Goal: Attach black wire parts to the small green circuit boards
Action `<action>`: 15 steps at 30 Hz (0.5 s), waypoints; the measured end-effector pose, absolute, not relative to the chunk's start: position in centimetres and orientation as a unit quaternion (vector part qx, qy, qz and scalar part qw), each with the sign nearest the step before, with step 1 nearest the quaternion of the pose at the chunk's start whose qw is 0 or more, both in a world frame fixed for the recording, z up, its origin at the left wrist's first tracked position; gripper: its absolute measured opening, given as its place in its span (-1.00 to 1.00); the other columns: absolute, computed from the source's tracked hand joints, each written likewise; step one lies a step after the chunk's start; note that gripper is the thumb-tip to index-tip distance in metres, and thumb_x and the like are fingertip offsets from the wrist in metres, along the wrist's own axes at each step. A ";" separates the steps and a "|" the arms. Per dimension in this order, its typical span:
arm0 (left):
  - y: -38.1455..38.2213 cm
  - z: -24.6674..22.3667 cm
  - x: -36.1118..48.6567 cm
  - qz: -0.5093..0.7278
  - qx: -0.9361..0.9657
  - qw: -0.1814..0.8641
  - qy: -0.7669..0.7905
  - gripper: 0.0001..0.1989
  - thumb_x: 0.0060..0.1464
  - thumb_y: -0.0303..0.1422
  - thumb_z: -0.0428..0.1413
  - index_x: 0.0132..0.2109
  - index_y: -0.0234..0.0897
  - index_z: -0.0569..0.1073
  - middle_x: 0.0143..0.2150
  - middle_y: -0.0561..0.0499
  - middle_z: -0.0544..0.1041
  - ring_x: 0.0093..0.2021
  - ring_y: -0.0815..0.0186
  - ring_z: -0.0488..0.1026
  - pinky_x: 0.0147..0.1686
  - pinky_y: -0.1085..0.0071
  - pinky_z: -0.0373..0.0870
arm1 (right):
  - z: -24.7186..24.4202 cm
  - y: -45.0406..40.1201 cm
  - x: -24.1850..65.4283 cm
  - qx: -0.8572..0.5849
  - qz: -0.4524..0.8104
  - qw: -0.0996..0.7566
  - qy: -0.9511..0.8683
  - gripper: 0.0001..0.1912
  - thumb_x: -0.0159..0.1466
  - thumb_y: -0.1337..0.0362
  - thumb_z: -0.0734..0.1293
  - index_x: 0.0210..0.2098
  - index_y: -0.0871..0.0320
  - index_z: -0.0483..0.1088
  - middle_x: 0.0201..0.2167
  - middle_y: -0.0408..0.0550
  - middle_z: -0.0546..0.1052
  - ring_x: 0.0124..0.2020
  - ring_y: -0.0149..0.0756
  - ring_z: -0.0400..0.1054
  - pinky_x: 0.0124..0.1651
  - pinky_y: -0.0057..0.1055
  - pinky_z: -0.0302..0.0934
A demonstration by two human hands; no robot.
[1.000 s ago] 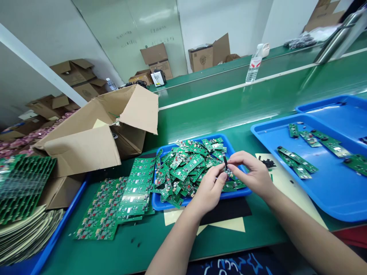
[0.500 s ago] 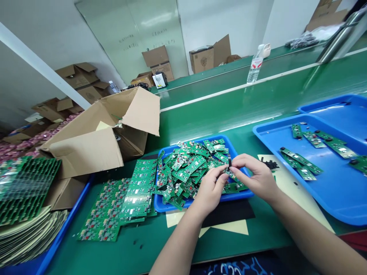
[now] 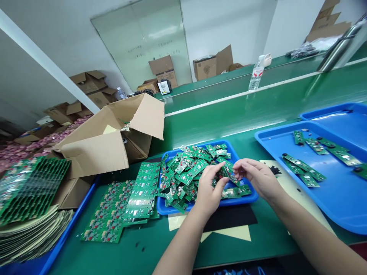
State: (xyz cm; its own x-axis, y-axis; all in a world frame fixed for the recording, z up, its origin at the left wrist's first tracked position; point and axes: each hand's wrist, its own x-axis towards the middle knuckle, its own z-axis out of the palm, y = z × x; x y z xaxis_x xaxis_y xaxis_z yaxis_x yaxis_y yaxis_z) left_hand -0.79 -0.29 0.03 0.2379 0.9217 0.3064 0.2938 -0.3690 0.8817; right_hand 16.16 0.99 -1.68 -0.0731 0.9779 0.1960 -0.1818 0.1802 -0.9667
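Observation:
A blue tray (image 3: 164, 210) holds a heap of small green circuit boards (image 3: 195, 170). Over its right part, my left hand (image 3: 210, 185) has its thumb and fingers closed around a narrow circuit board (image 3: 229, 175), partly hidden by the fingers. Just to the right, my right hand (image 3: 258, 179) is raised beside that board, thumb and fingertips drawn together. Whatever is between those fingertips is too small to make out. Left of the tray lie unsplit circuit board panels (image 3: 143, 191).
On the right, a larger blue tray (image 3: 338, 206) carries several boards. Small black pieces (image 3: 275, 170) lie on yellowish paper (image 3: 289, 191). An open cardboard box (image 3: 94, 152) stands at left, near stacked panels (image 3: 31, 191). A water bottle (image 3: 256, 74) stands farther back.
My hands have come apart slightly, the right one shifting right and away from the left. The dark strip seen upright between the fingertips no longer shows. The view has tilted a little.

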 end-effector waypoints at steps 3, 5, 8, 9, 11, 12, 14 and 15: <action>-0.2 -0.2 -1.1 0.463 0.719 0.289 0.431 -0.66 0.15 -0.35 0.05 0.08 -0.20 0.39 -0.03 -0.13 0.45 -0.01 0.19 0.39 0.03 0.20 0.33 | -1.5 1.2 16.0 -0.367 0.593 0.508 -0.504 -0.54 0.15 -0.10 0.31 -0.51 0.22 0.44 -0.59 -0.06 0.43 -0.59 -0.37 0.33 -0.54 -0.45 0.27; -0.1 -0.5 -1.3 0.466 0.735 0.241 0.430 -0.65 0.16 -0.37 0.04 0.10 -0.20 0.38 0.00 -0.15 0.44 0.04 0.18 0.37 0.05 0.19 0.33 | -1.2 1.0 15.9 -0.365 0.618 0.471 -0.513 -0.54 0.11 -0.10 0.34 -0.51 0.22 0.44 -0.59 -0.07 0.44 -0.61 -0.39 0.32 -0.53 -0.45 0.27; -0.1 -0.9 -1.5 0.458 0.760 0.180 0.424 -0.63 0.17 -0.39 0.03 0.13 -0.18 0.35 0.01 -0.15 0.45 0.05 0.17 0.38 0.04 0.17 0.36 | -0.9 0.7 15.7 -0.369 0.629 0.442 -0.522 -0.58 0.09 -0.06 0.38 -0.54 0.21 0.41 -0.59 -0.10 0.43 -0.60 -0.41 0.30 -0.50 -0.44 0.28; -0.1 -0.9 -1.5 0.455 0.766 0.161 0.425 -0.62 0.17 -0.39 0.03 0.13 -0.17 0.35 0.01 -0.15 0.46 0.04 0.17 0.39 0.04 0.15 0.35 | -0.8 0.6 15.6 -0.368 0.634 0.436 -0.523 -0.60 0.09 -0.04 0.39 -0.54 0.21 0.40 -0.59 -0.10 0.43 -0.59 -0.41 0.30 -0.48 -0.44 0.28; -0.1 -0.8 -1.5 0.449 0.774 0.128 0.428 -0.62 0.17 -0.39 0.04 0.13 -0.16 0.35 -0.02 -0.14 0.48 0.03 0.16 0.40 0.07 0.14 0.34 | -0.7 0.4 15.6 -0.361 0.648 0.426 -0.519 -0.62 0.08 0.00 0.41 -0.54 0.21 0.38 -0.60 -0.11 0.42 -0.57 -0.41 0.30 -0.46 -0.44 0.29; 0.0 -0.8 -1.5 0.449 0.775 0.118 0.429 -0.63 0.17 -0.39 0.04 0.13 -0.16 0.36 -0.03 -0.13 0.49 0.02 0.17 0.41 0.07 0.15 0.34 | -0.7 0.3 15.6 -0.359 0.657 0.421 -0.512 -0.64 0.07 0.01 0.42 -0.54 0.21 0.38 -0.60 -0.11 0.42 -0.57 -0.41 0.30 -0.46 -0.45 0.29; 0.0 -0.6 -1.5 0.454 0.772 0.121 0.428 -0.63 0.16 -0.39 0.06 0.12 -0.17 0.37 -0.06 -0.12 0.51 -0.02 0.19 0.44 0.01 0.21 0.39 | -0.9 0.3 15.6 -0.355 0.679 0.415 -0.490 -0.65 0.07 0.03 0.43 -0.53 0.21 0.38 -0.60 -0.11 0.42 -0.57 -0.41 0.31 -0.46 -0.46 0.29; 0.0 -0.6 -1.5 0.458 0.769 0.133 0.426 -0.63 0.15 -0.38 0.07 0.12 -0.18 0.38 -0.07 -0.12 0.53 -0.05 0.21 0.46 -0.03 0.25 0.42 | -1.0 0.2 15.6 -0.351 0.693 0.412 -0.475 -0.65 0.08 0.04 0.43 -0.54 0.21 0.37 -0.59 -0.11 0.43 -0.57 -0.42 0.31 -0.47 -0.46 0.28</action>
State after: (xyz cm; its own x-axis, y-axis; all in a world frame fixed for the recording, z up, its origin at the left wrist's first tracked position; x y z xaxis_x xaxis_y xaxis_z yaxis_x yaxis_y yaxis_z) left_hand -1.45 -0.01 -0.60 0.2176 0.7766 0.5912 0.5333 -0.6019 0.5943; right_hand 15.65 0.25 -0.98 -0.4136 0.9055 -0.0954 -0.2372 -0.2083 -0.9489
